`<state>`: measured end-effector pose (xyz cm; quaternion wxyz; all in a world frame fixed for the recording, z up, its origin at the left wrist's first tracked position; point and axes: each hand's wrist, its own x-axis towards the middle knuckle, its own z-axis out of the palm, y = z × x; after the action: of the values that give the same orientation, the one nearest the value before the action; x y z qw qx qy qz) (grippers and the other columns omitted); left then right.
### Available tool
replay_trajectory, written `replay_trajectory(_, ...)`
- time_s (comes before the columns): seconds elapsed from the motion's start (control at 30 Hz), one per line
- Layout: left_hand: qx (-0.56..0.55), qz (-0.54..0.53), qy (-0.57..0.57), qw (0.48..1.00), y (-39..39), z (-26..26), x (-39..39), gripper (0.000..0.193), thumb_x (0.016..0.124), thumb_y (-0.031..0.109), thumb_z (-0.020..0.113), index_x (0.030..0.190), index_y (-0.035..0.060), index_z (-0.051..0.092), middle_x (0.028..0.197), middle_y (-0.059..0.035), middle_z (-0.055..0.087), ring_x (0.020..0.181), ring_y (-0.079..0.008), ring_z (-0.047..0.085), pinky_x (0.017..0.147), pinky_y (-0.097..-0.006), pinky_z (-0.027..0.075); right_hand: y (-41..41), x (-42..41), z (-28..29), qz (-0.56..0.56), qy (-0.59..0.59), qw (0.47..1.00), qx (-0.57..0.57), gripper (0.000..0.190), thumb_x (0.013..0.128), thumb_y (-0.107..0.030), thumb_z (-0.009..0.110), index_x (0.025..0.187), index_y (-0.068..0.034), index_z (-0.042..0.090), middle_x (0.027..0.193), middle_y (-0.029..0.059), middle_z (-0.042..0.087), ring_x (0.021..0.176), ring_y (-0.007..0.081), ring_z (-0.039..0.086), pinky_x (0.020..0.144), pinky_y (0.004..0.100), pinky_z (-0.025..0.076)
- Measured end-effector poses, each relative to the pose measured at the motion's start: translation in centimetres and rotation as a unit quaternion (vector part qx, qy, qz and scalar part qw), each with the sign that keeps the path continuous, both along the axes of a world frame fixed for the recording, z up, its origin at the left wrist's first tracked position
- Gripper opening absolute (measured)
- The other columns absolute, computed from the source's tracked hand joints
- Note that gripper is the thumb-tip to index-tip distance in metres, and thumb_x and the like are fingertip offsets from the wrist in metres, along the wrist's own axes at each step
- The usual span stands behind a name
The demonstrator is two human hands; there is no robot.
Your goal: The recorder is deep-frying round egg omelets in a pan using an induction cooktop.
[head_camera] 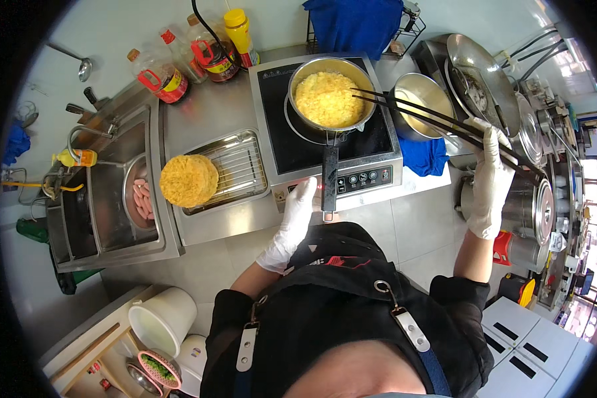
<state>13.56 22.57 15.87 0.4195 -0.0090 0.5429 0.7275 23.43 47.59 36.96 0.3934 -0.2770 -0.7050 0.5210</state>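
Observation:
My right hand (490,184), in a white disposable glove, grips a pair of long dark chopsticks (428,117). Their tips reach over the rim of a steel saucepan (369,79) and meet a yellow, crumbly-surfaced round food piece (328,99) inside it. The saucepan stands on a black-topped induction cooker (278,144), its dark handle (330,174) pointing towards me. My left hand (293,214), also gloved, is by the cooker's front edge, left of that handle. Its fingers are partly hidden, and nothing shows in it. Similar golden rounds (189,180) sit stacked on a wire rack over a tray (246,164).
Right of the cooker stands a second pot (422,102) with pale contents, beside a blue cloth (423,156) and a wok (482,79). Sauce bottles (166,84) line the wall. The sink (114,214) at left holds a bowl of pink sausages (143,199).

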Motion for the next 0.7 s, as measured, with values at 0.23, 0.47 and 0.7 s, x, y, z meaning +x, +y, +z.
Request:
replay_trajectory(0.23, -0.010, 0.022, 0.019, 1.000, -4.0, 0.2, 0.1, 0.031, 0.091, 0.023, 0.046, 0.109, -0.0011, 0.052, 0.085, -0.0102, 0.061, 0.072, -0.0157, 0.061, 0.063, -0.0246, 0.050, 1.3, 2.4, -4.8, -0.018, 0.058, 0.994, -0.087, 0.027, 0.091, -0.020, 0.049, 0.096, 0.005, 0.058, 0.093, 0.0121, 0.060, 0.084, 0.0165, 0.059, 0.075, 0.0268, 0.049)
replay_trajectory(0.47, -0.049, 0.096, 0.007, 0.994, -5.6, -0.2, 0.4, 0.029, 0.089, 0.024, 0.049, 0.106, 0.0004, 0.056, 0.084, -0.0094, 0.061, 0.071, -0.0153, 0.061, 0.063, -0.0238, 0.049, 2.0, 3.5, -8.1, -0.049, 0.080, 0.985, -0.147, 0.029, 0.090, -0.023, 0.051, 0.095, 0.005, 0.057, 0.093, 0.0144, 0.059, 0.085, 0.0204, 0.060, 0.074, 0.0315, 0.052)
replay_trajectory(0.7, -0.068, 0.143, -0.007, 0.987, -5.1, 1.2, 0.4, 0.034, 0.089, 0.028, 0.050, 0.106, -0.0006, 0.056, 0.084, -0.0089, 0.060, 0.072, -0.0157, 0.059, 0.064, -0.0251, 0.048, 2.3, 3.6, -9.6, -0.046, 0.096, 0.983, -0.148, 0.032, 0.090, -0.025, 0.050, 0.095, 0.006, 0.057, 0.093, 0.0146, 0.059, 0.084, 0.0197, 0.059, 0.072, 0.0308, 0.053)
